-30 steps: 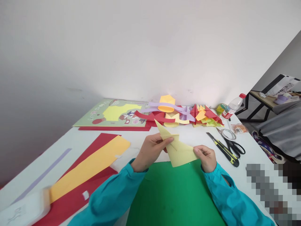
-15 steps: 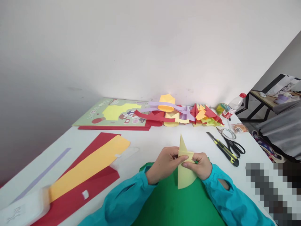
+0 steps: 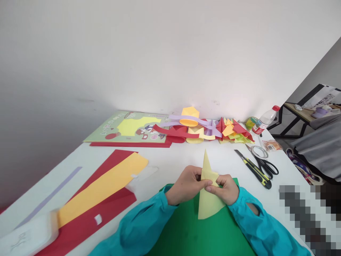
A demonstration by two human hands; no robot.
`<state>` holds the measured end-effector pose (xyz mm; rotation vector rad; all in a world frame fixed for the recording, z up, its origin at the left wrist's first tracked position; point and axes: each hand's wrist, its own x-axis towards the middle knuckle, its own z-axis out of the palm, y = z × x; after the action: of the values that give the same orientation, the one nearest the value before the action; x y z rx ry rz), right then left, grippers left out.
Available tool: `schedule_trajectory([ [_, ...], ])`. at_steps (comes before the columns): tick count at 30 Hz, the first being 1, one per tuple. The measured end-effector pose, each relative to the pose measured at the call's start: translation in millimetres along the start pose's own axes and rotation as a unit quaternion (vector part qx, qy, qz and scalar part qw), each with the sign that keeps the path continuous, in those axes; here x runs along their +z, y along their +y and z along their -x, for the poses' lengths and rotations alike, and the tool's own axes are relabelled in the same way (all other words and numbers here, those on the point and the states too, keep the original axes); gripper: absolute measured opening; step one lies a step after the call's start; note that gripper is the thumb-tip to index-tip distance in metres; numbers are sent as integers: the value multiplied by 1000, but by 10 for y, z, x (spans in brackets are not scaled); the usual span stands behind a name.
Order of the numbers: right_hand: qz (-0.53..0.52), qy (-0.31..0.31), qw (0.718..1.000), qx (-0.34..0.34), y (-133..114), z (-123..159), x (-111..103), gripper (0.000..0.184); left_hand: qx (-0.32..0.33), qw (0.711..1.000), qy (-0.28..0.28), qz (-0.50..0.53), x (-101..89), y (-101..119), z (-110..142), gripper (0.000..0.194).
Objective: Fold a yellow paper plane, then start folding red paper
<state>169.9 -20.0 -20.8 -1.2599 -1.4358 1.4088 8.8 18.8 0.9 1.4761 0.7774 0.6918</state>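
A pale yellow folded paper (image 3: 209,202), shaped like a narrow cone with its tip pointing away from me, is held over a green sheet (image 3: 197,231) at the table's near edge. My left hand (image 3: 186,185) pinches the paper's middle from the left. My right hand (image 3: 226,188) pinches it from the right, thumb and fingers pressed on a small fold. Both hands touch each other at the paper. Both arms wear teal sleeves.
A red sheet (image 3: 87,220) with an orange strip (image 3: 103,188) on it lies at the left, beside a lilac strip (image 3: 50,195). Folded paper shapes (image 3: 207,129) and a picture pad (image 3: 128,129) line the wall. A utility knife (image 3: 253,169), scissors (image 3: 265,165), tape ring (image 3: 259,152) and bottle (image 3: 263,121) sit right.
The paper was spread wide between my separated hands a second ago. It has been turned upright and folded narrower, and my hands have come together on its middle, lower over the green sheet.
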Motion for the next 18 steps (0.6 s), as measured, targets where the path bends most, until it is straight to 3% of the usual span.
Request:
schedule_trajectory([
  [10, 21, 11, 1000, 18, -17, -8, -20, 39, 17, 999, 38, 2, -14, 53, 10, 20],
  [18, 5, 16, 999, 40, -18, -16, -48, 38, 20, 998, 37, 41, -66, 55, 8, 23],
])
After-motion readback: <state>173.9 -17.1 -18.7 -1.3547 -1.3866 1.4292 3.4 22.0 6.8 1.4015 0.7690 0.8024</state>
